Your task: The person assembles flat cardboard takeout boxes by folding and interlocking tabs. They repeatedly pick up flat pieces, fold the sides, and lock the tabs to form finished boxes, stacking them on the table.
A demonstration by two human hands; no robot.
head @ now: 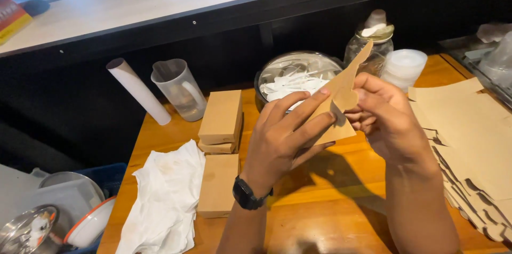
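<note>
Both my hands hold one flat brown cardboard box blank (344, 94) up above the wooden table (320, 206). My left hand (285, 134), with a black watch on the wrist, grips its lower left part with the fingers spread over the card. On the blank's right side my right hand (386, 118) pinches a curved flap. One pointed corner of the blank sticks up in front of a glass jar (373, 46).
A stack of unfolded brown blanks (469, 147) lies at the right. Folded brown boxes (221, 118) and one more box (218, 184) sit left of my hands, beside a crumpled white cloth (165, 200). Behind stand a steel bowl of white plastic cutlery (293, 75), a clear jug (178, 88) and a paper roll (137, 91).
</note>
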